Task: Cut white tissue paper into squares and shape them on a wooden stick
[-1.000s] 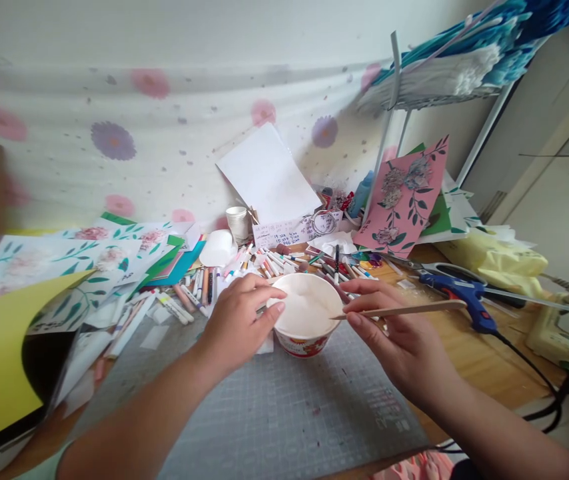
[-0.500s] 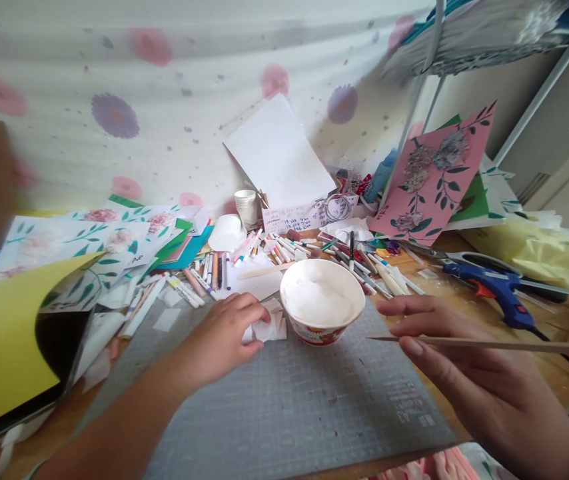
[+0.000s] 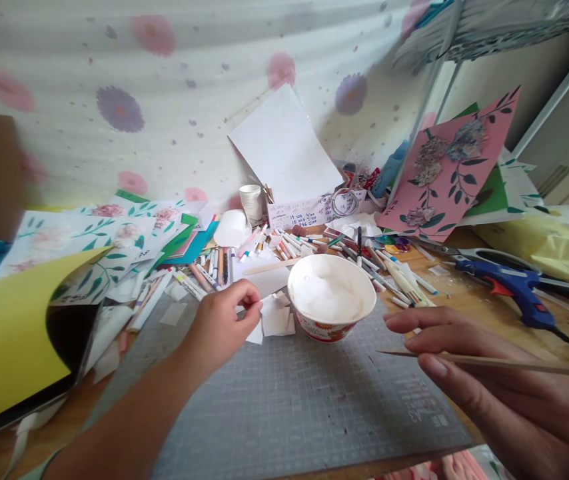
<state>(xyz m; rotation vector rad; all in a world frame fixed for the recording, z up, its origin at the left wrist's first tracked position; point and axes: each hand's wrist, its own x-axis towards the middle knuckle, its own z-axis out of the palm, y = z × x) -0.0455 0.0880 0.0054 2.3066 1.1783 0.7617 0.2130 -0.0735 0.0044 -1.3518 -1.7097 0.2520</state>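
1. At the left hand's fingertips, we see a loose, overlapping pile of small, white, rectangular paper slips on a grey, gridded cutting mat. We judge them light, thin and easily creased, best taken singly by a corner or edge.

2. To the right of that hand, between both grips and touched by neither, stands a round, white paper bowl with a red-printed wall. We expect its thin side to dent under a squeeze; the rim looks the firmer hold. The soft-looking white filling inside is of a material we cannot name.

3. Across the right hand lies a long, thin, pointed wooden stick. We take it for light and stiff, its fine tip likely the fragile part, so the shaft is the place to hold.

4. The left thumb and forefinger are together, apparently pinching one slip by its corner; we cannot tell whether it is clear of the pile.

5. The right thumb presses the stick against the fingers, fairly close behind the tip, which points left toward the bowl without touching it.
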